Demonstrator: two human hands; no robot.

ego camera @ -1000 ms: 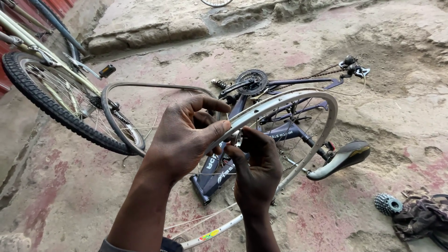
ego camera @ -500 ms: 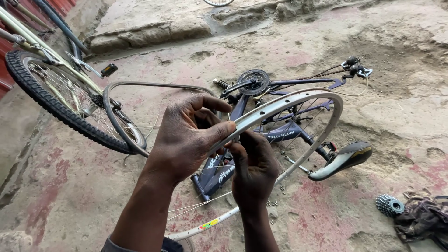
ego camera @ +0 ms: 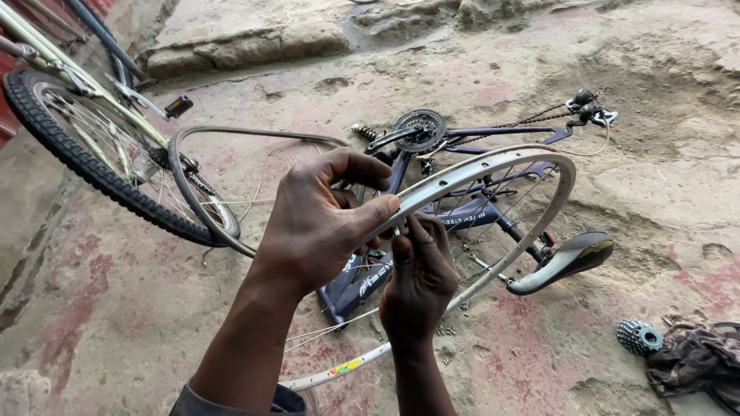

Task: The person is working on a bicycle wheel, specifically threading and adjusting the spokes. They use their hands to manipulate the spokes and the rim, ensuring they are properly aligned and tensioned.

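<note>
The left hand is clamped over the near edge of a bare silver wheel rim, thumb pressed on top. Just below, the right hand pinches its fingers together at the rim's inner side, probably on a spoke nipple, too small to tell. Beneath lies a blue bicycle frame; 1 cassette sits well apart.
</note>
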